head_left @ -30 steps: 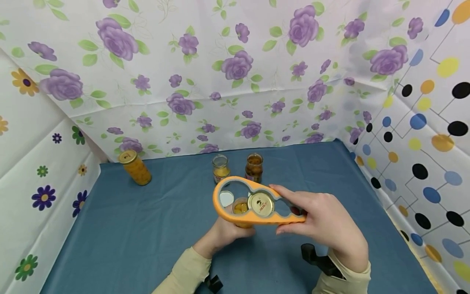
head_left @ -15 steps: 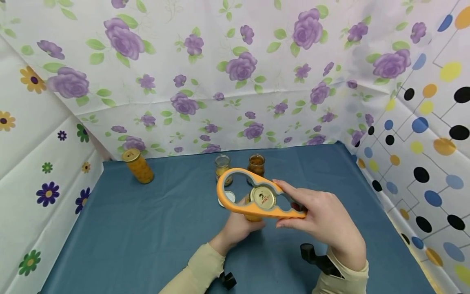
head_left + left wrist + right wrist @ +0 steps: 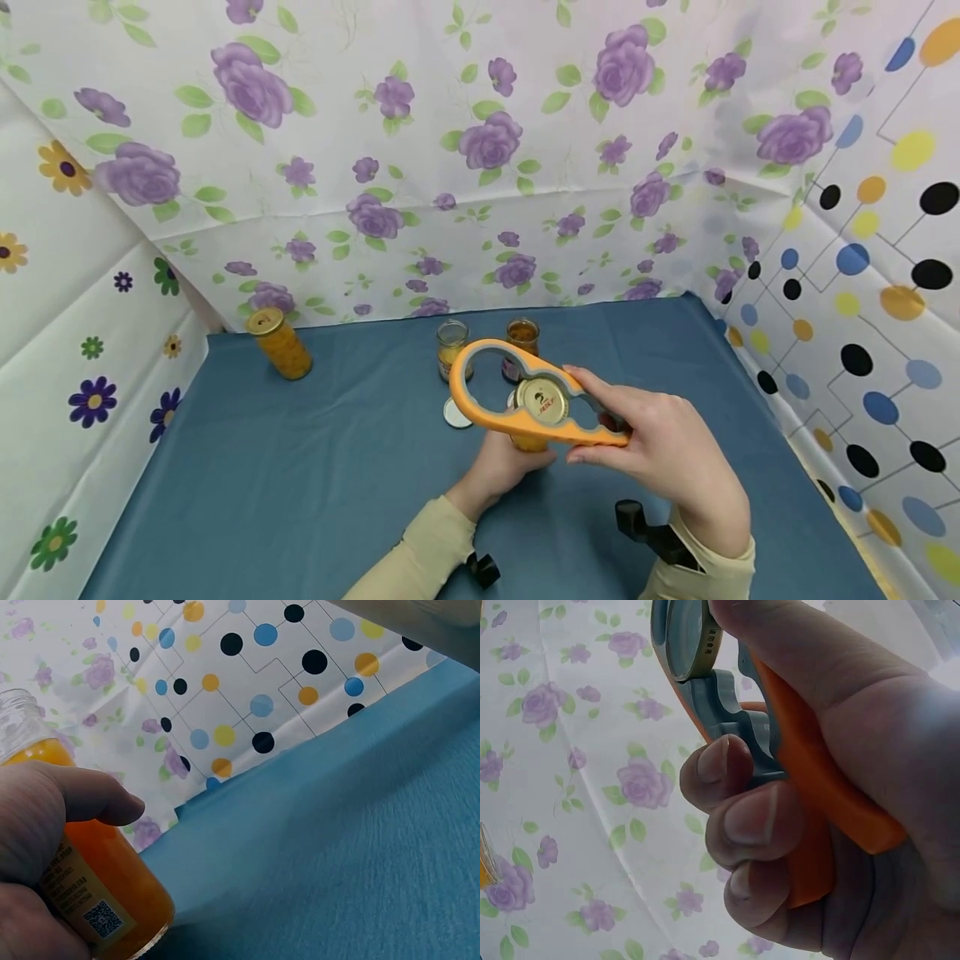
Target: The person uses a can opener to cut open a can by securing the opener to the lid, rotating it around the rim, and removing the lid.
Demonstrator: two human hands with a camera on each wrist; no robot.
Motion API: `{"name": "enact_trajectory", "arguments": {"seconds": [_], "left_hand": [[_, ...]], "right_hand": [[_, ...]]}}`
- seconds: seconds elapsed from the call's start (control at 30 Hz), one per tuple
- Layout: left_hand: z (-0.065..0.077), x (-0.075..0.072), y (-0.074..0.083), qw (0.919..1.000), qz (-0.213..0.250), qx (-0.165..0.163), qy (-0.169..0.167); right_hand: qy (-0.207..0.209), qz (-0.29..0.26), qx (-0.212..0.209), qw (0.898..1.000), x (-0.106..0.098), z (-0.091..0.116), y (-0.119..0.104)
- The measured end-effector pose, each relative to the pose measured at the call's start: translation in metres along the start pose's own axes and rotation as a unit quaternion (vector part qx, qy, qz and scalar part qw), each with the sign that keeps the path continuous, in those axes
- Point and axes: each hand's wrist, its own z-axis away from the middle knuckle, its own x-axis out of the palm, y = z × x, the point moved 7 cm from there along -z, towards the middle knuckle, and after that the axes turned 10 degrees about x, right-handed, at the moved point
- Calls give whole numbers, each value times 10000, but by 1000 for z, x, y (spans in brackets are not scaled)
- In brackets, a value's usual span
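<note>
At the back of the bench [image 3: 322, 467], under its blue cloth, an open jar with yellow contents [image 3: 450, 360] and an open jar with brown contents [image 3: 522, 332] stand side by side; a closed jar [image 3: 281, 343] is well apart, at the far left corner, and a white round lid [image 3: 457, 412] lies in front of the pair. The orange opener [image 3: 463, 392] comes between the head camera and these things, and it hides part of the two open jars and most of the held jar [image 3: 142, 889]. The grip of the right hand [image 3: 667, 437] is closed around the opener's handles, and in its loop sits a gold lid [image 3: 543, 401], apart from the jar. The left hand [image 3: 498, 467] has its grip wrapped around the held jar, which is just below the opener. On the gold lid are a dark emblem and red letters (too small for me to read), and on the label [image 3: 79, 889] of the held jar are fine print and a square QR code. The held jar is clear glass, round, with orange contents; the opener has a smooth orange outside and a grey, wavy inner edge. Behind hangs a creased sheet [image 3: 420, 217] with purple roses.
</note>
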Motion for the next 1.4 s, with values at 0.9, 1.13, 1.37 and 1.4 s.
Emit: {"name": "enact_trajectory", "arguments": {"seconds": [0.9, 1.13, 1.37, 1.4], "left_hand": [[1, 3, -15, 9980, -621, 65, 9], [-3, 7, -15, 9982, -512, 215, 237], [0, 5, -16, 9978, -514, -5, 425], [1, 5, -16, 9977, -520, -10, 439]], "right_hand": [[147, 114, 126, 9997, -5, 2, 5], [251, 166, 95, 9995, -9, 4, 6], [194, 170, 138, 9996, -8, 4, 9], [183, 163, 145, 9996, -8, 3, 9]]}}
